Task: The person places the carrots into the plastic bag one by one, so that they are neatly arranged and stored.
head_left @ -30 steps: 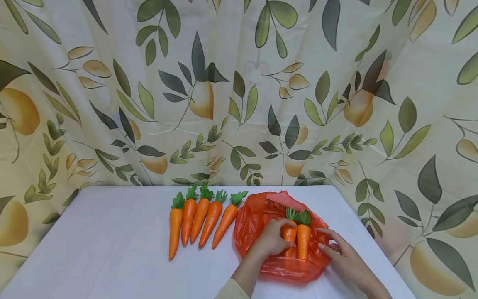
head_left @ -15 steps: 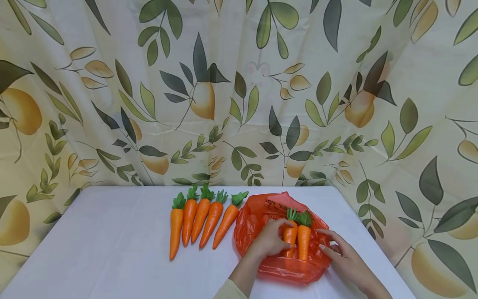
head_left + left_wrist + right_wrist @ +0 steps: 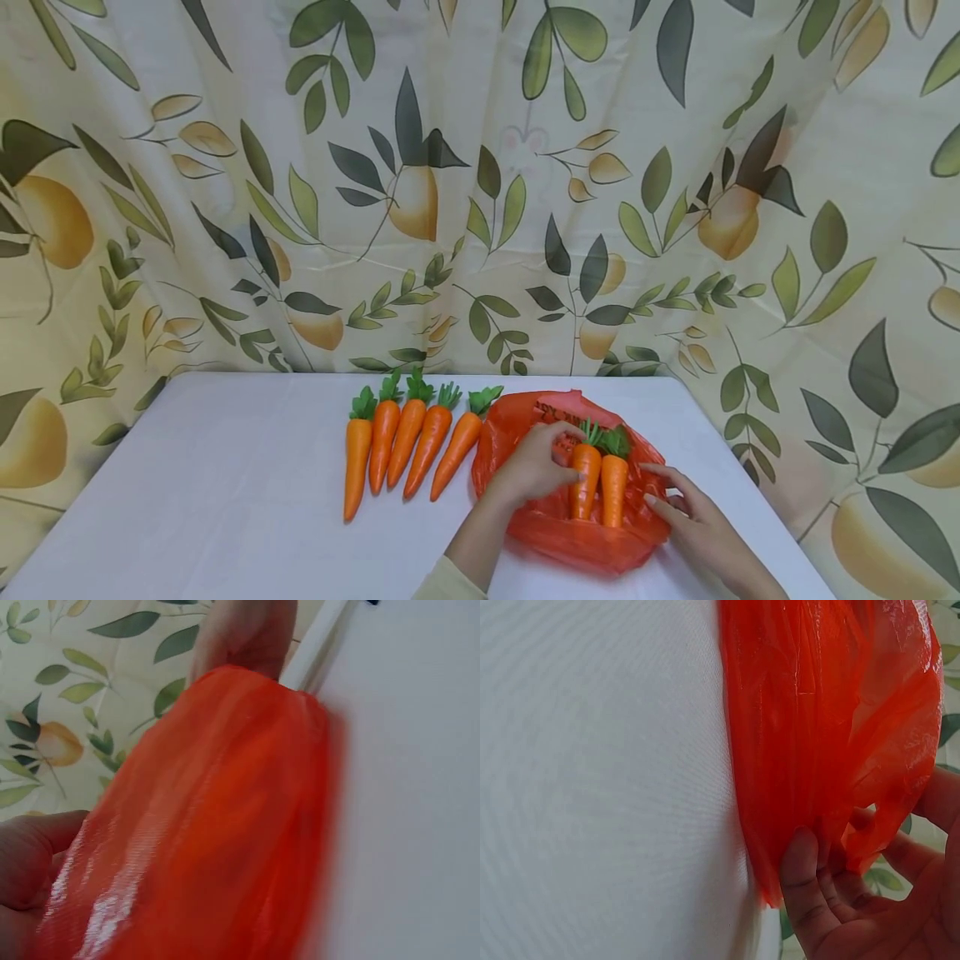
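Observation:
A red plastic bag (image 3: pixel 540 525) lies open on the table, with two orange carrots inside: a left carrot (image 3: pixel 585 483) and a right carrot (image 3: pixel 613 493), their green tops toward the far side. My left hand (image 3: pixel 536 462) is inside the bag mouth at the left carrot. Its thumb and fingers are spread apart, with red plastic showing between them, and the tips are beside the carrot. My right hand (image 3: pixel 701 517) holds the bag's right side; in the right wrist view the red film (image 3: pixel 802 735) runs between its fingers. The left wrist view shows mostly bag (image 3: pixel 195 825).
Several more carrots (image 3: pixel 408 442) lie in a fanned row left of the bag, leafy ends away from me. A white cloth covers the table (image 3: pixel 225 500). Behind it hangs a leaf-and-fruit patterned curtain (image 3: pixel 450 275).
My left hand has loosened from around the left carrot and shifted slightly left and up, leaving more of the carrot visible. The right hand stays at the bag's side.

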{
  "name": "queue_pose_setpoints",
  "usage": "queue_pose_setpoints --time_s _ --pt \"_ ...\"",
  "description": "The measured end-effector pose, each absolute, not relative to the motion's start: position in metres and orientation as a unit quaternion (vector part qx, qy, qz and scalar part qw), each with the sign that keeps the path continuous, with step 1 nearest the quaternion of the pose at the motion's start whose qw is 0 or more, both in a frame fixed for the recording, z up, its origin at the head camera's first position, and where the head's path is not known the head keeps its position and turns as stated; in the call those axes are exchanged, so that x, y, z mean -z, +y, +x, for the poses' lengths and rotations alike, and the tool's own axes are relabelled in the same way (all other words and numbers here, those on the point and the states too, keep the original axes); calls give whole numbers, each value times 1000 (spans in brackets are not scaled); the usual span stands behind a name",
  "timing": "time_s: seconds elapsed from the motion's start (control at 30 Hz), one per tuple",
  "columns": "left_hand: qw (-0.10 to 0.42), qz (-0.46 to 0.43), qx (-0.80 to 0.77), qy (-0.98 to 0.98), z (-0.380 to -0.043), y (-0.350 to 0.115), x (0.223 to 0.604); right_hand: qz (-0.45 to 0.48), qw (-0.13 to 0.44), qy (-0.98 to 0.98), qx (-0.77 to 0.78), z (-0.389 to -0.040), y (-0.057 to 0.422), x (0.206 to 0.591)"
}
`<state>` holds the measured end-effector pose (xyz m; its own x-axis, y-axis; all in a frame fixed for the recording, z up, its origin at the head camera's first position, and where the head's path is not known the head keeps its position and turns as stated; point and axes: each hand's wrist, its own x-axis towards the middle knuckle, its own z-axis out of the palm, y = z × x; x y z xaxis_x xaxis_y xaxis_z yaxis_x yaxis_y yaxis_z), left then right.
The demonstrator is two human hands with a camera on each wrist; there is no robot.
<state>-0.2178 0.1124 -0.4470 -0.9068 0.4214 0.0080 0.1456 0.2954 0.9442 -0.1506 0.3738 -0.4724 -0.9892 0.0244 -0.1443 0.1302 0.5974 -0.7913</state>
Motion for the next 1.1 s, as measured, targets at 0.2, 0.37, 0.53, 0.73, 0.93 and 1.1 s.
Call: queue_pose_setpoints --time_s 0.2,0.37,0.53,0.73,0.93,1.1 --pt "106 213 -532 813 -218 98 431 40 61 891 449 -152 373 473" --pt "96 230 -526 813 -220 83 422 42 64 891 448 -153 370 473" --pt "87 226 -529 813 -222 71 416 51 68 887 453 -154 369 474" --pt "77 228 -533 811 -222 62 408 44 66 888 452 -153 374 475" --pt "49 235 -540 806 -225 48 407 47 73 883 461 -153 376 477" --pt "32 207 -544 812 -234 32 414 54 79 881 462 -156 375 477"
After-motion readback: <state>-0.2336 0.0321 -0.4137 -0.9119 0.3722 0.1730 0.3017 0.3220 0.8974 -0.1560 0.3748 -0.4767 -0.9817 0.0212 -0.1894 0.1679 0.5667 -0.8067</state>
